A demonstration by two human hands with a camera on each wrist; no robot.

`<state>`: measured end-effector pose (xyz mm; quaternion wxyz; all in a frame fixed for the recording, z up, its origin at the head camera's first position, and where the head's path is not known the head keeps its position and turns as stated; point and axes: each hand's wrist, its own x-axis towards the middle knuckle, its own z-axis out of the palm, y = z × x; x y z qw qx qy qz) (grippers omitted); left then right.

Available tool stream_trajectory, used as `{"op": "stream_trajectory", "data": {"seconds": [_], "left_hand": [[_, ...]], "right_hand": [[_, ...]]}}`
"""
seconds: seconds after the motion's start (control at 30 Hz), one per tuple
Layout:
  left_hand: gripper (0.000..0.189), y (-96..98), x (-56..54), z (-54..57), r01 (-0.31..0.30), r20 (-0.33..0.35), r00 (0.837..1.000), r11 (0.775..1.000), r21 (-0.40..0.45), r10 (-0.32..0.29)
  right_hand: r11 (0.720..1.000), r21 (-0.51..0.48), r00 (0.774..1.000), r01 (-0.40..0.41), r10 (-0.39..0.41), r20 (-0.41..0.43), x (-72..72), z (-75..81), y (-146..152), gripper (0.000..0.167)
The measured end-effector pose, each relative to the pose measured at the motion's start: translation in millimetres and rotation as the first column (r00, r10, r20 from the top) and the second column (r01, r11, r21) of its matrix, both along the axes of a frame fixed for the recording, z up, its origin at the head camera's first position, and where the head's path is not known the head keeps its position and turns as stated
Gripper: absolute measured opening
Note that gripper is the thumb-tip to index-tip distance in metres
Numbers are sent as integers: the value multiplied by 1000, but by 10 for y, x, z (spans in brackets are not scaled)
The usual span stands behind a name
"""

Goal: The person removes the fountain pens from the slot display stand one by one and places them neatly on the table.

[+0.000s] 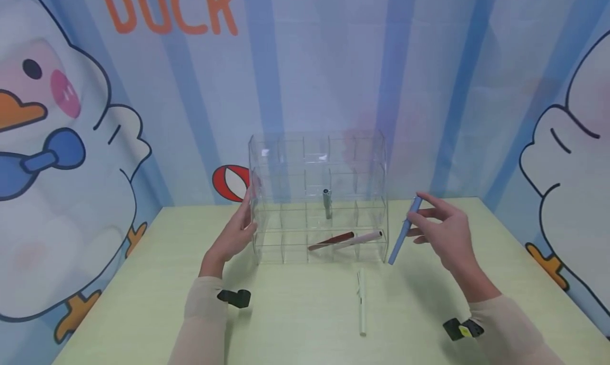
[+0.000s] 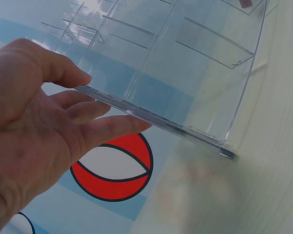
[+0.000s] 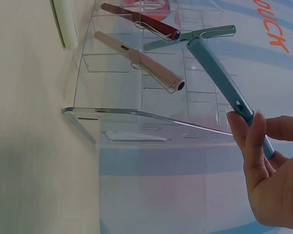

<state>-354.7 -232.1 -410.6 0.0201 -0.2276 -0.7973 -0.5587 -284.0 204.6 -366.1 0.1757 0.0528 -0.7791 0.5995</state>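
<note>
A clear acrylic rack [image 1: 385, 216] with tiers of small compartments stands on the table. My left hand [image 1: 232, 237] grips its left side panel [image 2: 156, 119], thumb on one face and fingers on the other. Just off the rack's right side, my right hand [image 1: 450, 240] pinches a blue pen [image 1: 399, 244] near its upper end, the pen tilted with its lower end toward the rack. Inside the rack, a dark green pen [image 1: 327, 203] leans in a middle compartment. A dark red pen [image 1: 332, 241] and a pale pink pen [image 1: 364, 239] lie slanted across the lowest tier.
In front of the rack, a pale green pen [image 1: 362, 306] with a clip lies lengthwise on the light wooden table [image 1: 295, 322]. Behind stands a blue striped backdrop [image 1: 314, 63] printed with cartoon ducks and a red-and-white ball [image 2: 112, 165].
</note>
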Motion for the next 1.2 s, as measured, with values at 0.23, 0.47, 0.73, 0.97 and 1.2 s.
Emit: {"op": "stream_trajectory", "data": {"seconds": [0.23, 0.47, 0.73, 0.97, 1.2], "left_hand": [[86, -3, -6, 1, 3, -10, 1000, 1000, -4, -3], [87, -11, -12, -5, 0, -19, 1000, 1000, -3, 0], [87, 0, -20, -23, -8, -17, 1000, 1000, 14, 8], [87, 2, -24, -28, -10, -17, 1000, 1000, 7, 10], [88, 3, -16, -29, -15, -15, 1000, 1000, 3, 15]], "right_hand": [[997, 28, 986, -76, 71, 151, 14, -40, 31, 61], [969, 85, 927, -233, 195, 321, -9, -123, 50, 63], [945, 111, 879, -308, 237, 415, -41, -348, -50, 60], [941, 107, 862, -321, 244, 445, -43, -447, -118, 56], [939, 123, 844, -322, 225, 488, -43, -592, -206, 57]]}}
